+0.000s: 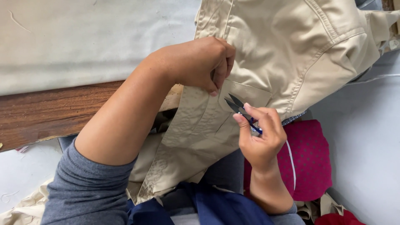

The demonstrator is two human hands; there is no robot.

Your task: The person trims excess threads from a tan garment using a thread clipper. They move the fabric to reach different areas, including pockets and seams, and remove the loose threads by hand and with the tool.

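Beige trousers (291, 50) spread across frame centre, fabric pinched by left hand (200, 62), thread snips (238, 106) gripped in right hand (260, 133), blades parted at pocket edge.

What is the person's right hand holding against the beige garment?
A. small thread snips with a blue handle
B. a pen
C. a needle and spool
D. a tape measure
A: the right hand grips small thread snips, their dark pointed blades aimed at the beige garment, while the left hand pinches the fabric just above the blades.
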